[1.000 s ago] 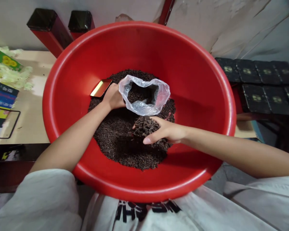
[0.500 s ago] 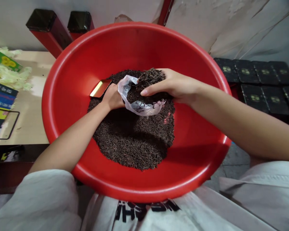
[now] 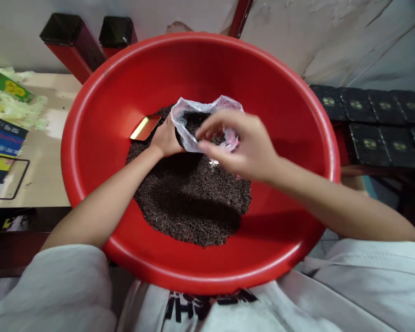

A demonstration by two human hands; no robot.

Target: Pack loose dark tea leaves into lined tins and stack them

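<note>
A big red plastic basin (image 3: 100, 106) rests on my lap and holds a heap of dark loose tea leaves (image 3: 190, 203). My left hand (image 3: 166, 138) grips the rim of a small clear plastic bag (image 3: 193, 113) that stands open on the heap with dark leaves inside it. My right hand (image 3: 238, 145) hovers just in front of the bag's mouth, slightly blurred, its fingers loosely curled and apart with nothing in them. A shiny gold tin lid (image 3: 145, 127) lies on the leaves to the left of my left hand.
Two red boxes with black tops (image 3: 72, 41) stand behind the basin at the left. Printed cards and packets (image 3: 3, 138) lie on the wooden table at the left. Several black tins (image 3: 373, 124) are stacked at the right by the wall.
My right hand scooped leaves from the heap, carried them up over the bag's mouth, and now draws back toward me without them. My left hand stayed on the bag.
</note>
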